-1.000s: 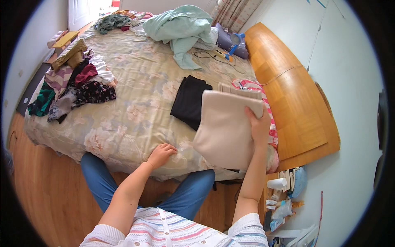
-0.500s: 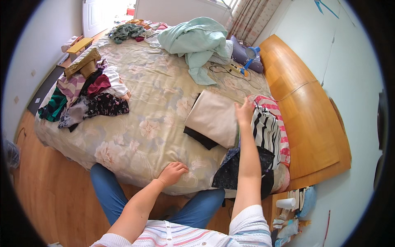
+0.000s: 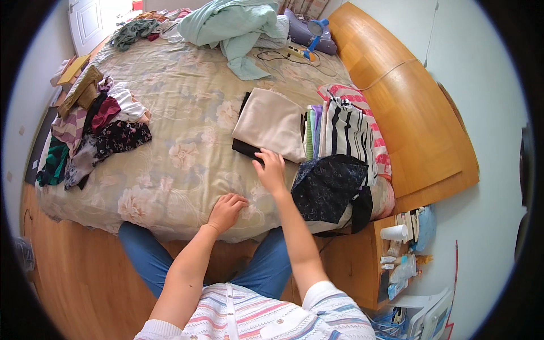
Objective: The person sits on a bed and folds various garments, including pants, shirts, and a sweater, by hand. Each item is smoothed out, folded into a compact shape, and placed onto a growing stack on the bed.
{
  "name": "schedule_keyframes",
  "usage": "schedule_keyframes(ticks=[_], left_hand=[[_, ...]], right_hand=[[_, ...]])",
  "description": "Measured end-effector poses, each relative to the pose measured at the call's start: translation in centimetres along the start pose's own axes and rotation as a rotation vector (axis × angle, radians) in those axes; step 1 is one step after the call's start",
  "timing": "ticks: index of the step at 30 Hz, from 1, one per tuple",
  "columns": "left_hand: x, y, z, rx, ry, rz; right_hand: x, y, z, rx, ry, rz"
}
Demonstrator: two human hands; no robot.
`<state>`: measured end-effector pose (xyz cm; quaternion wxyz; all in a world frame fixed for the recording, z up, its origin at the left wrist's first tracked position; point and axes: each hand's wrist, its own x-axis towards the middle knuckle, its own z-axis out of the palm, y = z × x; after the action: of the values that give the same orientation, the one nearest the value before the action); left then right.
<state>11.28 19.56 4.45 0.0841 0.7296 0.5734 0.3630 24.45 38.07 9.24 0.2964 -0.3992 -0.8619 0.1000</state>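
Note:
A folded beige cloth (image 3: 269,122) lies on the floral bedspread (image 3: 192,119), with a folded black cloth (image 3: 246,149) showing beneath its front edge. At that front edge is my right hand (image 3: 271,170), open with fingers a little spread, holding nothing I can see. Whether its fingertips touch the cloth, I cannot tell. My left hand (image 3: 228,209) rests open on the bedspread near the front edge. Beside the beige cloth stands a row of folded clothes (image 3: 315,133) in green, purple and pale colours. A black-and-white striped garment (image 3: 349,133) and a dark patterned garment (image 3: 328,187) lie to its right.
A loose heap of clothes (image 3: 99,124) covers the bed's left side. Toward the back are a mint-green quilt (image 3: 232,28), a blue lamp (image 3: 315,37) and a power strip (image 3: 295,51). A wooden headboard (image 3: 402,107) borders the right side, with a cluttered nightstand (image 3: 362,266) in front.
My right hand has moved left and nearer, from the beige cloth's right side to its front edge, uncovering the folded row. My left hand stays on the bed. The view has shifted.

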Motion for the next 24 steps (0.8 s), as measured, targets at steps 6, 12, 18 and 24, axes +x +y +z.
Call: schedule_keyframes(ticks=[6, 12, 18, 24], left_hand=[[0.1, 0.2, 0.4, -0.012, 0.007, -0.011], [-0.2, 0.4, 0.3, 0.009, 0.003, -0.031], [0.2, 1.0, 0.2, 0.001, -0.014, -0.015], [-0.1, 1.0, 0.0, 0.013, -0.025, -0.031]], right_hand=[[-11.5, 1.0, -9.3, -0.063, 0.77, 0.338], [-16.1, 13.0, -14.1, -0.01, 0.666, 1.057], [-17.4, 24.5, -13.5, 0.208, 0.577, 0.83], [-16.7, 25.4, -14.9, 0.039, 0.242, 0.897]])
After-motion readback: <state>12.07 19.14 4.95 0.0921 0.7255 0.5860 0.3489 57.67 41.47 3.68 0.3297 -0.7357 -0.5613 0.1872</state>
